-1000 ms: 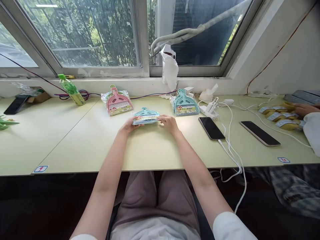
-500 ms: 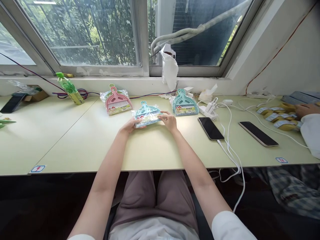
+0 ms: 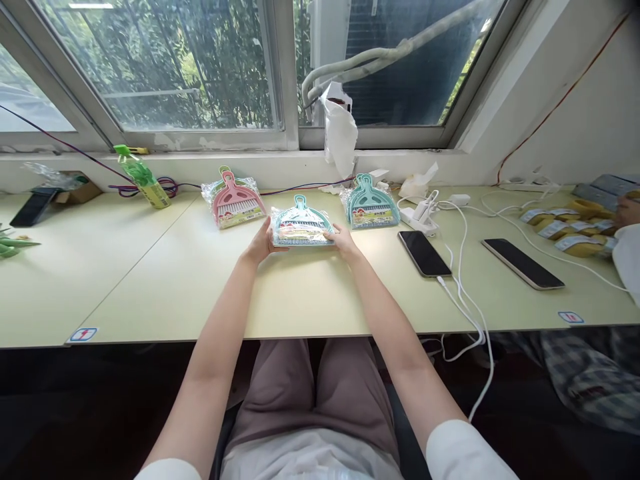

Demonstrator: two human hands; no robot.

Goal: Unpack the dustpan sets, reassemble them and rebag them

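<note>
A light blue dustpan and brush set (image 3: 301,225) in clear plastic wrap is between my hands at the middle of the table. My left hand (image 3: 261,244) grips its left end, with fingers partly under the lower edge. At the right end my right hand (image 3: 343,241) holds it, thumb on the front. The set's handle points away from me toward the window. Beyond it on the left lies a pink dustpan and brush set (image 3: 236,201). A teal dustpan and brush set (image 3: 371,205) lies to the right. Both are wrapped in plastic.
A green-capped bottle (image 3: 145,180) leans at the back left. To the right are a black phone (image 3: 425,253) on a white cable, a second phone (image 3: 523,263) and a power strip (image 3: 420,217). Another person's hand (image 3: 627,210) is by yellow packaged items (image 3: 580,243) at far right.
The light blue set has turned from a slight tilt to level and shifted a little right. Both my hands keep hold of its ends. The other person's hand has moved slightly right.
</note>
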